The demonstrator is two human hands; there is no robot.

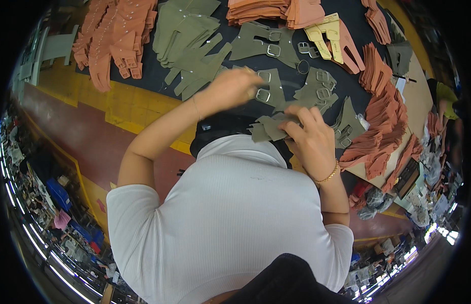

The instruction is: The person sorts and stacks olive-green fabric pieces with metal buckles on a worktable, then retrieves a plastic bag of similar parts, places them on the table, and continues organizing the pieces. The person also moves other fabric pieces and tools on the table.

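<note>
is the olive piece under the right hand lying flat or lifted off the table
Lifted, apparently: the right hand grips the olive piece at one end, bunching it above the table.

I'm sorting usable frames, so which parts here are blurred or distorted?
Head view: the left hand is smeared by motion blur; the right hand on an olive strap piece is sharper; fisheye bends the table edge, and the rim goes black.

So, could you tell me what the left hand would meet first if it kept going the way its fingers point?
Probably the olive strap piece with two metal buckles lying on the dark table just beyond the left hand; height above it is unclear.
</note>
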